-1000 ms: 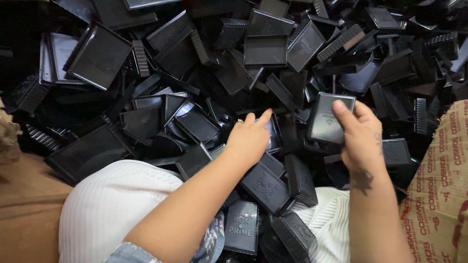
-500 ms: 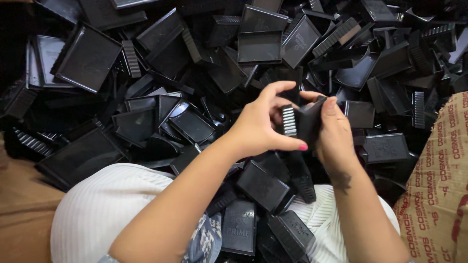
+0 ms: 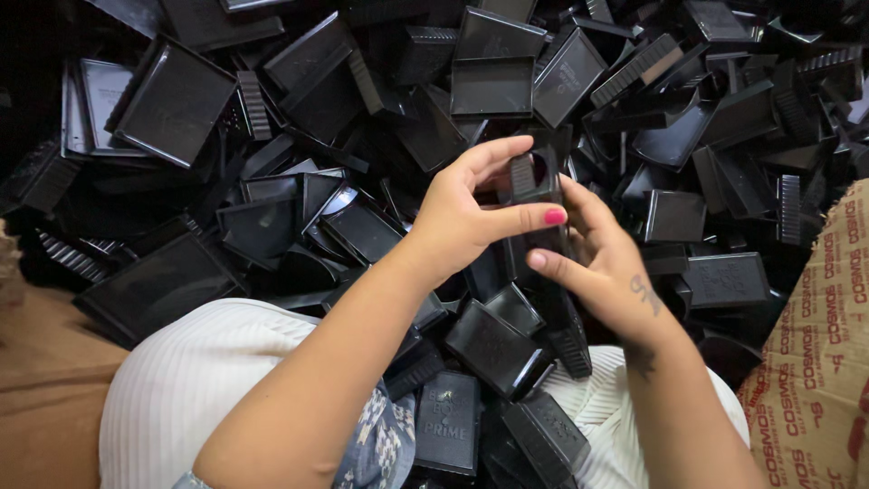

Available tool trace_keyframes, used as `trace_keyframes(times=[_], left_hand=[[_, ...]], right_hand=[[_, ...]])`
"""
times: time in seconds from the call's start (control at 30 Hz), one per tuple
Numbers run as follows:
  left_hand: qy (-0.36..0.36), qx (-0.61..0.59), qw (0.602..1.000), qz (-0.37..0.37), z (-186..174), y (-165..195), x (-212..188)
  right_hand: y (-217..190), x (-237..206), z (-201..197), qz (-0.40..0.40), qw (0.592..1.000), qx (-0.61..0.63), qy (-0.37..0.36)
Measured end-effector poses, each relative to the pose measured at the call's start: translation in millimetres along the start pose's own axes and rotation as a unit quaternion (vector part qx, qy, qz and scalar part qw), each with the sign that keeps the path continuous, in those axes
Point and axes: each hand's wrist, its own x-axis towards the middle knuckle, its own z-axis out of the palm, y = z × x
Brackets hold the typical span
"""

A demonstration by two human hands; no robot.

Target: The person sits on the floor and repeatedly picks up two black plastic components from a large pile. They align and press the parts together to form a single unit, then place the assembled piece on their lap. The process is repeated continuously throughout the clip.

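Nearest to you, your lap is covered by white ribbed cloth, and several black plastic pieces have slid onto it, among them a flat rectangular case lying between your knees. At the near right stands the side of a brown cardboard box with red print.

Just beyond your lap, both hands meet over the pile. Your left hand comes in from the near left, and its fingers are closed round a narrow black plastic part, the thumb laid across its front. Your right hand comes up from the near right; its fingers are curled loosely against the lower end of the same part, touching and steadying it rather than gripping hard. The part stands almost upright between the two hands, a ribbed edge showing at its top, held above the heap and not resting on it.

By the look of it, you are fitting or checking this one piece. The next move seems to call for a firm pinch at both ends and a straight push.

Farther out, a deep heap of black trays and lids fills the rest of the view.
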Motion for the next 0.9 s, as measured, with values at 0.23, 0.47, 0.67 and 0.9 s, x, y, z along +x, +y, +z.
trace_keyframes(times=[0.23, 0.47, 0.67, 0.9], left_hand=[[-0.039, 0.098, 0.994, 0.009, 2, 14, -5], [-0.020, 0.100, 0.993, -0.057, 4, 17, -8], [-0.002, 0.135, 0.988, -0.076, 6, 19, -10], [-0.055, 0.126, 0.990, -0.004, 0, 25, -9]], right_hand=[[-2, -2, -5, -0.010, 0.998, -0.048, 0.030], [1, -5, 7, -0.187, 0.924, -0.271, 0.196], [5, 0, 6, -0.178, 0.940, -0.239, 0.168], [6, -5, 1, -0.061, 0.995, 0.065, 0.035]])
